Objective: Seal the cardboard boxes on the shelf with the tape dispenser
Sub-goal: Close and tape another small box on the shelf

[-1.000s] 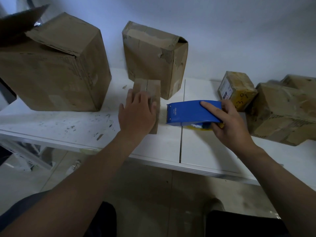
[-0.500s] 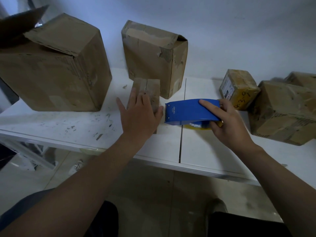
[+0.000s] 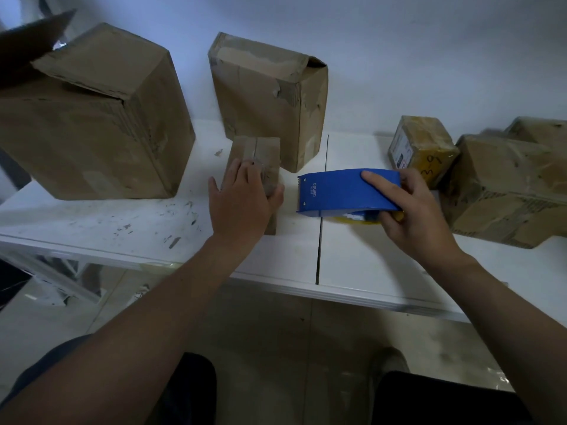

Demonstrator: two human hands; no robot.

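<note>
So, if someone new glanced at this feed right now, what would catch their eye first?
The bright blue tape dispenser stands out most, gripped by the right hand over the white shelf, right of centre. Just left of it, the left hand rests on a small box lying in front of a taller box. A big box fills the shelf's left end.

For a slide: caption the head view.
Left hand rests on small brown cardboard box on white shelf; right hand holds blue tape dispenser beside it.
</note>
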